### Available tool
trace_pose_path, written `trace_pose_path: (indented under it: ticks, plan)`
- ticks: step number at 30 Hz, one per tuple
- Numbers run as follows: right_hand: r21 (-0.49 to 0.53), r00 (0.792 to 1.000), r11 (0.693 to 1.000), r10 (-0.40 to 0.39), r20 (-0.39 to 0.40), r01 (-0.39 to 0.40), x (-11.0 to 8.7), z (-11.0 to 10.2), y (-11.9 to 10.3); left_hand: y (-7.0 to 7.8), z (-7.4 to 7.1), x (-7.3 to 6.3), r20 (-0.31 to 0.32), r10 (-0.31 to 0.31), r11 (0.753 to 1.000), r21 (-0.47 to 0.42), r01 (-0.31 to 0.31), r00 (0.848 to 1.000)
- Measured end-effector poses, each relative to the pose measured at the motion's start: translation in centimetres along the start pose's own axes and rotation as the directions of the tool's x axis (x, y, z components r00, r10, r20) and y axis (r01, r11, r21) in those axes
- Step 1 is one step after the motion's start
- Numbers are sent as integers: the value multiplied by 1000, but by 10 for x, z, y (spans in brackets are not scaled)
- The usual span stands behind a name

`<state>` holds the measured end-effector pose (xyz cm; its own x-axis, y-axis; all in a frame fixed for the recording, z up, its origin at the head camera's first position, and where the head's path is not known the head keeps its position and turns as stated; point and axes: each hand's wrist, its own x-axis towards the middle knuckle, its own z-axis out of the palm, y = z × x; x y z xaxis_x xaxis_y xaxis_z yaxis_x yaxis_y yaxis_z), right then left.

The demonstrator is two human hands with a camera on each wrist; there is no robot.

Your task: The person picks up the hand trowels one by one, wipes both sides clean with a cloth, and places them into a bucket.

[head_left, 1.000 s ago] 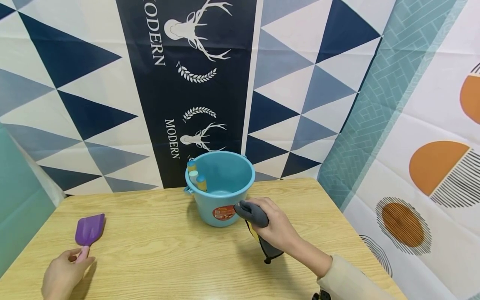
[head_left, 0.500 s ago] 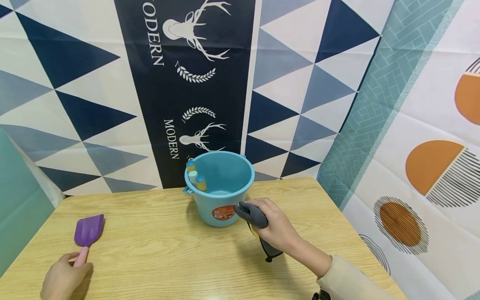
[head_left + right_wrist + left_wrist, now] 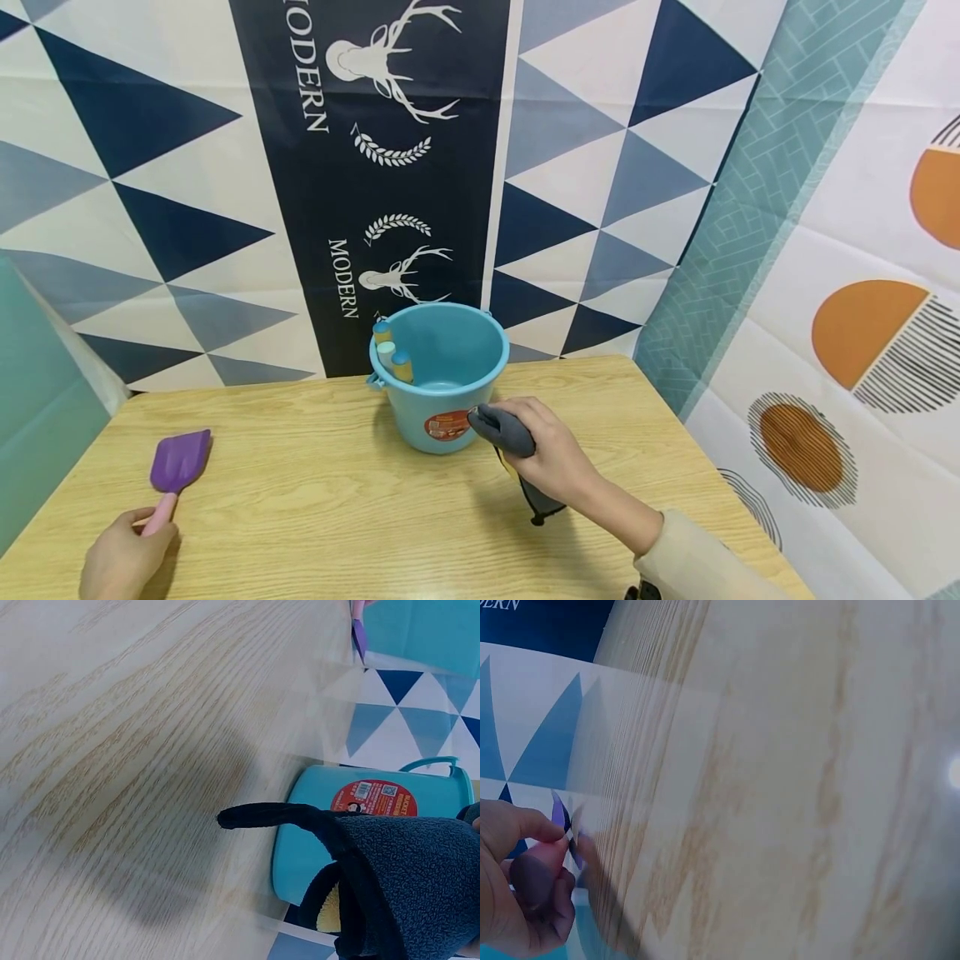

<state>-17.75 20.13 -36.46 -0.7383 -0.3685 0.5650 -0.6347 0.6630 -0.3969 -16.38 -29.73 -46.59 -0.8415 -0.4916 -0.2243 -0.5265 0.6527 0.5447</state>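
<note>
In the head view my left hand (image 3: 127, 552) pinches the pink handle of a toy shovel at the table's left. Its purple blade (image 3: 181, 460) points away from me, low over or on the table; I cannot tell which. The left wrist view shows thumb and fingers around the handle end (image 3: 534, 881). My right hand (image 3: 551, 450) grips a bunched dark grey cloth (image 3: 504, 427) with a yellow inner side, held above the table in front of the bucket. A dark loop (image 3: 274, 815) of the cloth hangs out in the right wrist view.
A light blue bucket (image 3: 420, 417) with a red label stands at the table's back edge. Inside, against its left wall, are bottles (image 3: 402, 367) with blue and pale caps. Patterned sheets rise behind the wooden table (image 3: 315, 500) and on both sides.
My left fingers have shifted slightly back toward the end of the shovel's handle, showing more pink. The right hand and cloth have stayed almost still.
</note>
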Motion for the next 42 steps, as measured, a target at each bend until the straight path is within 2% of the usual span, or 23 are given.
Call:
trace_pose_path:
  ticks: [13, 25, 34, 42]
  plan:
    - [2, 1000, 1000, 2, 3, -2, 1, 0, 1, 1, -1, 3, -21, -1, 999, -34, 1, 1000]
    - [-1, 1000, 1000, 6, 15, -6, -1, 1, 1, -7, 5, 10, -63, 10, 998, -59, -13, 998]
    - [-5, 1000, 1000, 10, 12, -10, 0, 0, 0, -10, 5, 12, -83, 40, 997, -58, -44, 996]
    - [-5, 1000, 1000, 1, 8, 0, 1, 1, 1, -6, 3, 9, -93, 78, 995, -52, -83, 993]
